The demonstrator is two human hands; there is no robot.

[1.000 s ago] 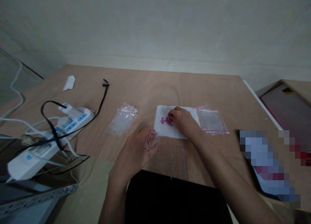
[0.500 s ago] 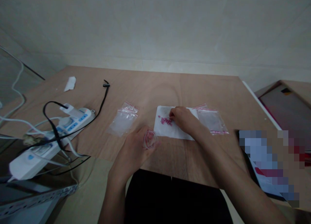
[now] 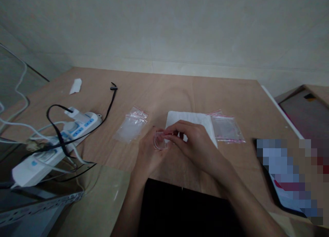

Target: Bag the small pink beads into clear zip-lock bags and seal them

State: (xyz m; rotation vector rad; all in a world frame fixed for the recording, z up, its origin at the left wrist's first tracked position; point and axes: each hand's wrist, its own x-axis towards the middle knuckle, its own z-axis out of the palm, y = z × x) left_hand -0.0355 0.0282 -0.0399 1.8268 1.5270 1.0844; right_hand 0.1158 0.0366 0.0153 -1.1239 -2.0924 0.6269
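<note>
My left hand is closed around a small coil of thin, pale pinkish cord, held above the near part of the table. Thumb and index finger of my right hand are pinched together right at the top of this coil. Whatever is between those fingertips is too small to make out. Behind my right hand lies a white sheet, partly covered by the hand. The small pink beads on it are hidden from sight now.
Clear zip bags lie to the left, and more zip bags to the right of the sheet. A power strip with tangled cables stands at the left edge. At the right is a tablet-like device, partly blurred. A paper scrap lies far left.
My right hand has left the bead pile on the sheet and come left and nearer to the coil. My left hand has shifted slightly right, still holding the cord.
</note>
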